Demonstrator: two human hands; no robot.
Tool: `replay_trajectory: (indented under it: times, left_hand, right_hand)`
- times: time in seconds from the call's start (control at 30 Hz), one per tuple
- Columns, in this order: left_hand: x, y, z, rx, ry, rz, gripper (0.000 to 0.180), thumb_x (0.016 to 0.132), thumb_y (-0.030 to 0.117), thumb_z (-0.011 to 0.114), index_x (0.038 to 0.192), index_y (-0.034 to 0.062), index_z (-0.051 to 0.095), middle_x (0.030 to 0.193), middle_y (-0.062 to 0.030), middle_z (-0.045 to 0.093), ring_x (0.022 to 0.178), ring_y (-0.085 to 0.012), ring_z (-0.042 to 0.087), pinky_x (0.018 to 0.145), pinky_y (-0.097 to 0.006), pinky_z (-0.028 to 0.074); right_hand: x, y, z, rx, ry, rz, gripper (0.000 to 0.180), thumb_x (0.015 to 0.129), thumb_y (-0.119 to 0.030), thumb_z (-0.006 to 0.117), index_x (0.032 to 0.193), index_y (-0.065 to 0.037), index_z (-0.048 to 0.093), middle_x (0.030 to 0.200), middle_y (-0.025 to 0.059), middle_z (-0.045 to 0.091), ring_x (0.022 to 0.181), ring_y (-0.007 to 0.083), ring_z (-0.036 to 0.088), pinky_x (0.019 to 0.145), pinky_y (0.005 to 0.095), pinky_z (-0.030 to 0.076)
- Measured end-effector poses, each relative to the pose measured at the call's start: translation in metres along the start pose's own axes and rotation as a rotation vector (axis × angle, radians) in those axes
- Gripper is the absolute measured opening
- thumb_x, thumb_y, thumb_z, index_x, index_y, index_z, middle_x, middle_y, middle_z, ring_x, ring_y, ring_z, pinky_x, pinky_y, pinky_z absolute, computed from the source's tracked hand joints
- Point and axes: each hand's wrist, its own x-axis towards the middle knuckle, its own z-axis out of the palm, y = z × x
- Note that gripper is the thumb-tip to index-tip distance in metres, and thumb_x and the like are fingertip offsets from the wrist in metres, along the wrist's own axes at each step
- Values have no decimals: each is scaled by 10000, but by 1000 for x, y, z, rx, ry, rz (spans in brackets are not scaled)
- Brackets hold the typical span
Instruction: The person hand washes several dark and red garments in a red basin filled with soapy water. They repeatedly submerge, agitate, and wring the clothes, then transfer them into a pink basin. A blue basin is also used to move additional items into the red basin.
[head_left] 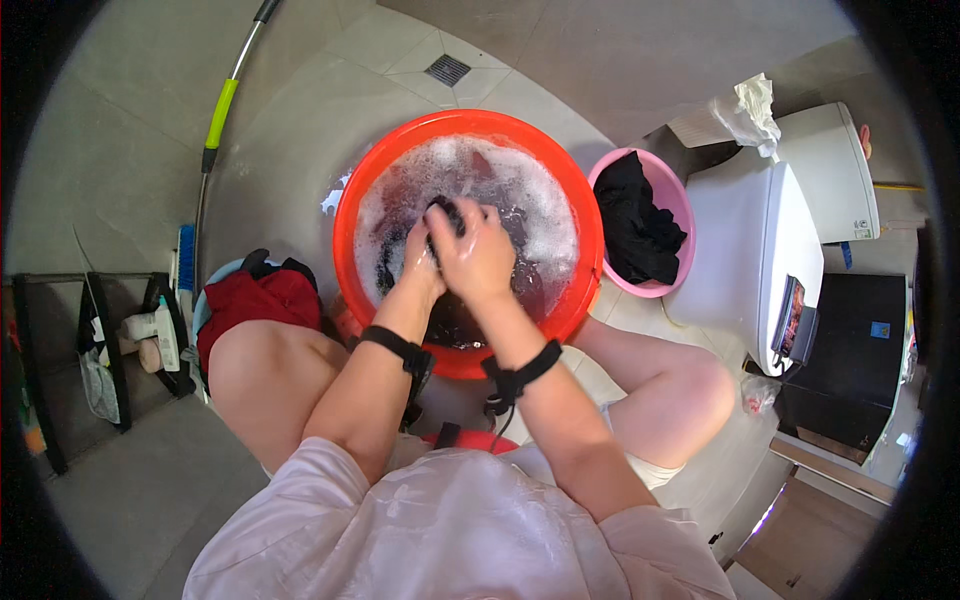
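Note:
Above the soapy water of a large orange-red basin (346, 235), my two hands press together around a bunched black cloth (447, 213). My left hand (421, 258) grips it from the left side, its fingers partly covered. Across from it, my right hand (477, 252) has its fingers curled over the cloth's top. White suds (540, 190) float along the basin's inner edge. More dark fabric (455, 325) lies in the water under my wrists; whether it joins the held cloth is hidden. Each wrist wears a black strap.
To the right, a pink basin (686, 205) holds black clothing (638, 222), close to a white toilet (735, 230). Dark red clothing (255, 305) fills a light-blue tub by my left knee. A pole with a green grip (220, 115) leans at left. A floor drain (447, 69) lies beyond the basin.

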Motion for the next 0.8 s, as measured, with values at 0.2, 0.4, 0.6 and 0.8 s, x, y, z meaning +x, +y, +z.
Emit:
replay_trajectory:
  times: [0.2,0.4,0.6,0.8]
  left_hand:
    - [3,26,-3,-459,-81,-532,511,917,251,537,1407,133,456,1068,-52,595,953,-186,557,665,-385,476]
    - [30,-10,-29,-751,215,-605,821,885,364,681,1545,92,275,1519,-162,347,1286,-366,455,930,-508,501]
    - [28,-31,-3,-632,106,-610,748,922,347,654,1551,170,292,1575,-116,269,1346,-359,377,983,-467,449]
    - [24,-40,1,-595,157,-630,737,942,314,636,1561,170,263,1592,-125,238,1362,-378,370,1026,-476,426]
  right_hand:
    - [94,93,12,590,-443,355,684,912,-571,594,1198,46,661,1161,209,695,1092,329,649,970,390,463]
    - [128,174,8,110,37,485,603,916,-488,592,1312,-34,587,1203,292,638,1174,438,580,1026,459,434]
    - [45,173,83,-731,-693,-118,615,891,-154,578,1466,-332,453,1605,193,186,1313,473,441,1089,523,397]
    - [67,210,77,-522,-690,220,398,812,-83,603,1170,-221,707,1227,187,647,1134,352,618,964,447,500]
